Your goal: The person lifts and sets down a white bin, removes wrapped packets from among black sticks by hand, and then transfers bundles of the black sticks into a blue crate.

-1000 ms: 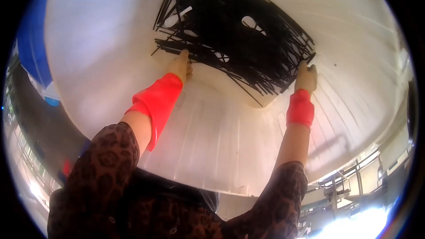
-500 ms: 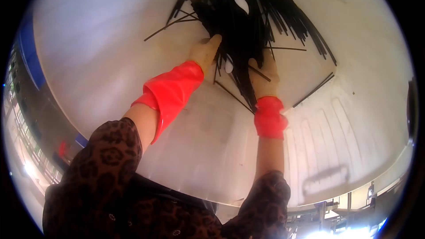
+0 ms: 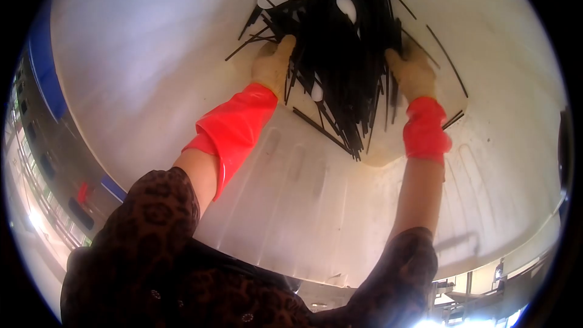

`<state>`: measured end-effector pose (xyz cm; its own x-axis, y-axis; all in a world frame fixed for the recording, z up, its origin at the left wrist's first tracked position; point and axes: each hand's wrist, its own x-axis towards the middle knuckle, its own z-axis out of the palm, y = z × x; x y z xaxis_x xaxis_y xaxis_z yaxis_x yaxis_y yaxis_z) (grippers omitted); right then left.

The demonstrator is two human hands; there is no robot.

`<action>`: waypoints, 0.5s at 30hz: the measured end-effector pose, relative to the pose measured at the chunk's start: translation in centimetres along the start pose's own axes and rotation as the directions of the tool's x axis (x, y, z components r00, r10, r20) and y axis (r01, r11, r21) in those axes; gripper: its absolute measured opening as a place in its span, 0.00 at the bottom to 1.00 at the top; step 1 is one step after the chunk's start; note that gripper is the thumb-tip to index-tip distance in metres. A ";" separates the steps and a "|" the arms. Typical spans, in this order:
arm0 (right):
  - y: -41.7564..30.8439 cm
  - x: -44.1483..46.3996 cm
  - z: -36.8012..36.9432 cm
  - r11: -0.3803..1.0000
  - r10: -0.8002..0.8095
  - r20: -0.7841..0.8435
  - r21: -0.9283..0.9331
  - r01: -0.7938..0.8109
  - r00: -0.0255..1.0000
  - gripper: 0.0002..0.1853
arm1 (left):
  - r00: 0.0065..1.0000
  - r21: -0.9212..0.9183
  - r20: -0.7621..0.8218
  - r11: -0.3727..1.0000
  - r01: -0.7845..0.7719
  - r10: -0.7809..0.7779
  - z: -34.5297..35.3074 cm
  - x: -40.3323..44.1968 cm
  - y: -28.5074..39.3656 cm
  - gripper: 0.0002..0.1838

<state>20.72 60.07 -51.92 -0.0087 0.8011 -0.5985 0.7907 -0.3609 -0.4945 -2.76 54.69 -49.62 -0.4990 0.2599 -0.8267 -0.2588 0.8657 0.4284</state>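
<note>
A dense heap of black chopsticks (image 3: 340,54) lies in the bottom of a large white tub (image 3: 291,206). My left hand (image 3: 273,65), in a rubber glove with a pale hand and red cuff, is closed against the heap's left side, thumb up along the sticks. On the right side, my right hand (image 3: 413,73) wears a matching glove and presses the heap, its thumb toward the sticks and its other fingers partly hidden. Among the chopsticks lie a white spoon (image 3: 276,1), a second white spoon (image 3: 347,9) and a smaller white piece (image 3: 317,89).
Loose chopsticks rest around the heap, one of them a long stick (image 3: 447,61) near the right wall. The tub's curved walls rise on all sides. Beyond its left rim is a blue panel (image 3: 45,67).
My right hand has moved right and slightly up, to the heap's right edge. The chopsticks that were fanned out on the right are now drawn together. My left hand has barely shifted.
</note>
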 end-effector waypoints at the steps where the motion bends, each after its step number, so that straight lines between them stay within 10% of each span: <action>1: -0.1 -0.8 1.0 1.000 0.023 0.015 0.002 -0.023 1.000 0.27 | 0.999 0.085 0.044 0.996 0.003 -0.007 0.2 0.1 -0.1 0.24; 12: -1.8 -9.1 8.6 0.619 0.023 0.433 0.702 -0.353 0.901 0.25 | 0.766 0.084 0.643 0.994 -0.065 -0.004 -2.8 -2.2 -2.6 0.26; 15: -3.9 -8.3 10.1 0.571 -0.017 0.482 0.724 -0.387 0.876 0.25 | 0.793 0.072 0.586 0.986 0.152 -0.166 -3.6 -0.5 -1.7 0.19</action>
<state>11.51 49.94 -51.41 -0.3161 0.4780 -0.8195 0.0113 -0.8619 -0.5070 -5.07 51.51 -48.60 0.1320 0.3135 -0.9404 -0.2712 0.9239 0.2699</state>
